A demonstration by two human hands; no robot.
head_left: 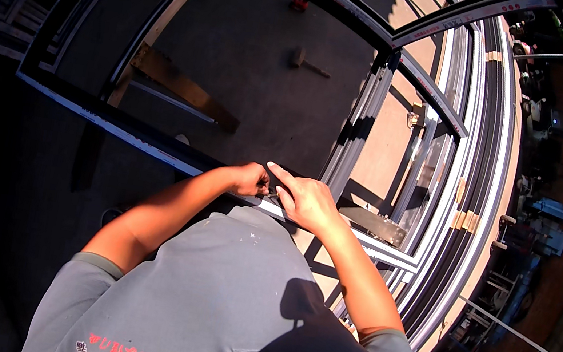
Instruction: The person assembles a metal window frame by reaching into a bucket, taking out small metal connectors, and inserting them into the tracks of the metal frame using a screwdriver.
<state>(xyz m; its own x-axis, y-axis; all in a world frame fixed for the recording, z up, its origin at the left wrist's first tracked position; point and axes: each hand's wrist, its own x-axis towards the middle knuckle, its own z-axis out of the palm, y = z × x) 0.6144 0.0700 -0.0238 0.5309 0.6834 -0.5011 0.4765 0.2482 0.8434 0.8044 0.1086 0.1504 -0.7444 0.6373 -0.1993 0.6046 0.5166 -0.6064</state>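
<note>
A large frame of dark and white metal profiles (129,140) stretches across in front of me, its near bar passing under both hands at my waist. My left hand (250,179) is closed at that bar, fingers curled inward. Something small and dark shows by its fingertips, too small to name. Close beside it, my right hand (308,204) rests over the same bar. Its index finger is stretched out toward the left hand and its thumb stands apart below. The undersides of both hands are hidden.
Through the frame I see a mallet (300,59) and a small red object (298,4) on the shaded floor. A wooden board (181,89) slants below the frame. Long profiles (475,207) lie bundled at the right, beyond a crossbar (359,126). Cluttered equipment (549,207) stands farther right.
</note>
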